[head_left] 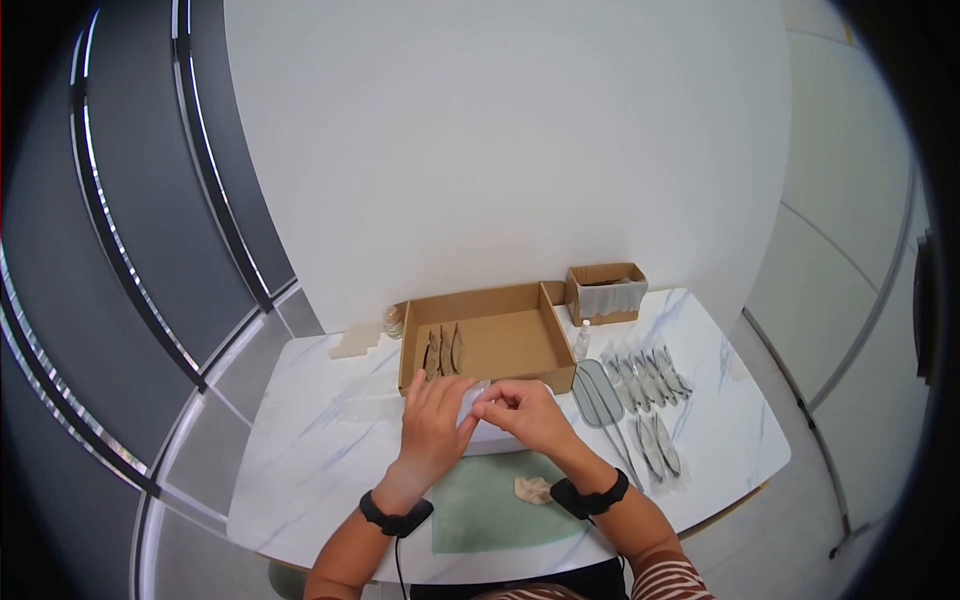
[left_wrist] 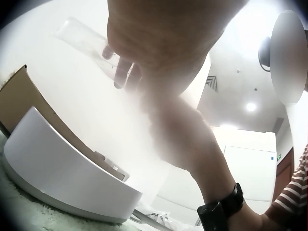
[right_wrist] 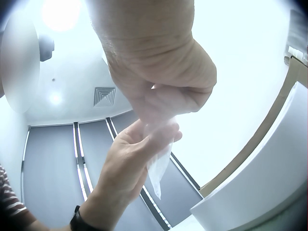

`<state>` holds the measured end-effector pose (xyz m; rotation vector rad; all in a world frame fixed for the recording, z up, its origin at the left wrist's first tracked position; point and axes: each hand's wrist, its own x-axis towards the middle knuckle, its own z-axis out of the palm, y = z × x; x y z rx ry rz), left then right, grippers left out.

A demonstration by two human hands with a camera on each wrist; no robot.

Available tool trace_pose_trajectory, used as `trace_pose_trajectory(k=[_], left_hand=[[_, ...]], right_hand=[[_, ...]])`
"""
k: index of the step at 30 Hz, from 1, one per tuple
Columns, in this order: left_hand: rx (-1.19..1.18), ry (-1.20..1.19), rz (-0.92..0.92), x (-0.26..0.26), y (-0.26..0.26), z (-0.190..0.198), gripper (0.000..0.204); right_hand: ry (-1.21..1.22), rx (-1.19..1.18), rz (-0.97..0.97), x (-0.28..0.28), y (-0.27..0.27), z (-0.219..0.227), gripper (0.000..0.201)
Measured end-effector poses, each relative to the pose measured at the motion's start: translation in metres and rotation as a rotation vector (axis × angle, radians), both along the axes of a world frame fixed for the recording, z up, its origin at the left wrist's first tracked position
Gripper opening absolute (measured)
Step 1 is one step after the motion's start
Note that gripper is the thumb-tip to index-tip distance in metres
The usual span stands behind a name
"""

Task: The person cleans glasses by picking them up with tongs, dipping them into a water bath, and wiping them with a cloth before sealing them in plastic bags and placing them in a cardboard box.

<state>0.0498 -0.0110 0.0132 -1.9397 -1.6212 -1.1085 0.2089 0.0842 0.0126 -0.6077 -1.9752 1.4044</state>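
A clear, thin plastic bag (head_left: 472,400) is held between both hands above a white curved device (head_left: 492,446). My left hand (head_left: 433,430) grips one side of it, and in the left wrist view the bag (left_wrist: 82,41) extends past the left fingers. My right hand (head_left: 532,416) pinches at the bag with thumb and curled index finger. In the right wrist view the bag (right_wrist: 160,174) hangs down beside the left hand (right_wrist: 126,161), under the right hand (right_wrist: 161,67). The hands meet at the bag, and part of it is hidden by fingers.
Behind the device lies a shallow cardboard tray (head_left: 510,330) with brown packets (head_left: 443,352). A smaller box (head_left: 606,305), a bottle (head_left: 583,340), a grey oval pad (head_left: 598,392) and silvery packets (head_left: 648,376) are at the right. Crumpled beige material (head_left: 533,489) rests on a green mat (head_left: 480,520).
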Motion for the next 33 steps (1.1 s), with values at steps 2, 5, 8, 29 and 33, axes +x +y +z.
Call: trace_pose_trajectory(k=[2,5,8,29,33], left_hand=[[0.026,-0.064,-0.042,-0.002,0.006,0.001,0.039],[0.089,-0.118,-0.072,-0.007,0.017,0.004,0.035],[0.112,-0.300,-0.073,-0.012,0.024,0.004,0.027],[0.142,-0.950,-0.078,-0.094,0.014,0.015,0.047],[0.145,-1.006,-0.130,-0.091,0.018,0.015,0.042]], right_hand=[[0.155,-0.034,-0.007,-0.002,0.006,-0.007,0.017],[0.294,-0.109,-0.097,0.005,-0.007,0.018,0.022],[0.309,-0.109,-0.185,0.012,-0.007,0.028,0.024],[-1.221,0.561,0.180,-0.156,0.183,-0.027,0.038],[-1.232,0.567,0.215,-0.173,0.178,-0.038,0.049]])
